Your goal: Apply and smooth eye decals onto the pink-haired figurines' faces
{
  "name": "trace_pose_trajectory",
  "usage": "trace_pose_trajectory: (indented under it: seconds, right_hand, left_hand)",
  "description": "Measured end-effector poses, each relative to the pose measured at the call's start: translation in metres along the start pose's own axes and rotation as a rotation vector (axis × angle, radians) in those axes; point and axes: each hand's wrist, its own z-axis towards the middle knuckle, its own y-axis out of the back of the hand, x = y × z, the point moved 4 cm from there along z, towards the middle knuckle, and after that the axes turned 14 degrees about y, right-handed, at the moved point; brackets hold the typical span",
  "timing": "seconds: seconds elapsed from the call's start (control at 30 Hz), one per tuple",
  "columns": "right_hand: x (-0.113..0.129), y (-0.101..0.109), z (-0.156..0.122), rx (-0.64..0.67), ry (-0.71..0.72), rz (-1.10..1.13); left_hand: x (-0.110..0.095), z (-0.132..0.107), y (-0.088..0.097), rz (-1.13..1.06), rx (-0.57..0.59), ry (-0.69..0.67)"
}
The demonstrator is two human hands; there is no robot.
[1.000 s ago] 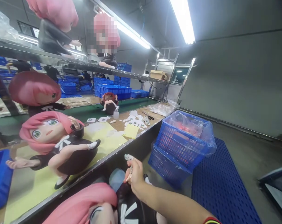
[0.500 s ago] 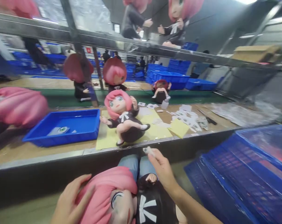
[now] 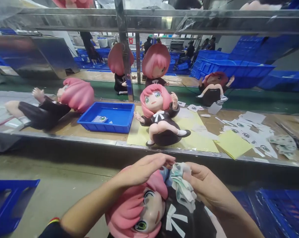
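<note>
A pink-haired doll (image 3: pixel 149 211) in a black dress with a white bow lies across my lap at the bottom of the view. My left hand (image 3: pixel 144 168) rests on top of its pink hair, fingers bent and close together, reaching toward a crumpled white and green wad of paper (image 3: pixel 182 185). My right hand (image 3: pixel 206 185) pinches that wad just above the doll's chest. On the bench edge ahead, another pink-haired doll (image 3: pixel 161 119) sits on yellow sheets (image 3: pixel 196 140).
A blue tray (image 3: pixel 107 117) holds an eye sticker left of the seated doll. A doll (image 3: pixel 52 105) lies at far left. Eye stickers (image 3: pixel 248 132) are scattered at right. More dolls stand behind, by a metal post (image 3: pixel 124 53). Blue crates sit at both lower corners.
The view swung left and down. My left hand came over the doll's head to meet the right hand, and the paper wad now shows larger between them.
</note>
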Motion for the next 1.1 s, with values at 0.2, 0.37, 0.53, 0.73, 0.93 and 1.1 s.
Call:
trace_pose_trajectory:
  seconds: [0.2,0.37,0.53,0.73,0.93,1.1]
  right_hand:
    - [0.014,0.006,0.010,0.101,0.041,-0.359]
    - [0.006,0.023,0.012,-0.107,0.098,-0.256]
    - [0.005,0.023,0.015,-0.170,0.080,-0.075]
    - [0.007,0.023,0.023,-0.188,0.147,0.062]
    - [0.004,0.021,0.021,-0.228,0.175,0.044]
    - [-0.002,0.020,0.011,-0.138,0.055,-0.009]
  left_hand:
    - [-0.003,0.022,-0.006,-0.162,0.089,0.049]
    - [0.001,0.026,0.007,-0.318,0.058,0.062]
    - [0.002,0.028,0.010,-0.392,0.001,0.177]
    - [-0.001,0.030,0.017,-0.438,-0.167,0.117]
    - [-0.012,0.027,0.020,-0.333,-0.211,0.004]
    - [-0.021,0.033,0.002,-0.182,0.049,0.046]
